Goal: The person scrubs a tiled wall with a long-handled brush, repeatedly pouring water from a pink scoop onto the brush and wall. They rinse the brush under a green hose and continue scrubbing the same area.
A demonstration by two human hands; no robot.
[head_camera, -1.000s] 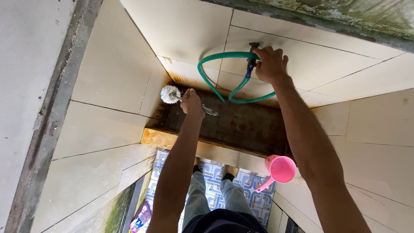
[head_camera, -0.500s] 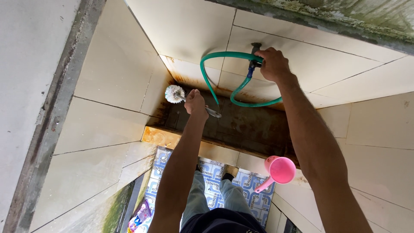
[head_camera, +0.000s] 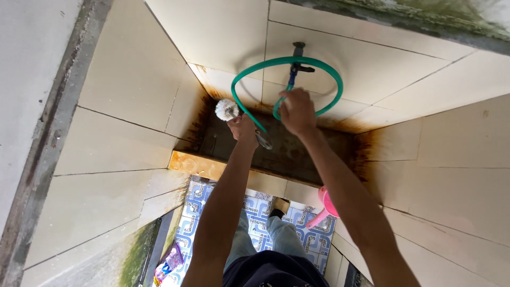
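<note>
I look down into a tiled water basin (head_camera: 133, 133) with a dark, rust-stained bottom. My left hand (head_camera: 243, 127) grips the handle of a white round-headed brush (head_camera: 227, 110), held low inside the basin near the left corner. My right hand (head_camera: 297, 110) is closed around the green hose (head_camera: 249, 114) where it loops down in the basin's middle. The hose runs from a blue tap (head_camera: 295, 66) on the far wall.
A pink plastic dipper (head_camera: 325, 208) sits on the basin's near rim, partly behind my right arm. Below are my legs on blue patterned floor tiles (head_camera: 197, 212), and a colourful packet (head_camera: 169, 264) lies at the lower left. Green mould marks the wall top.
My right hand left the tap and dropped down to grasp the hose loop. The left hand with the brush stayed about where it was. The camera tilted slightly.
</note>
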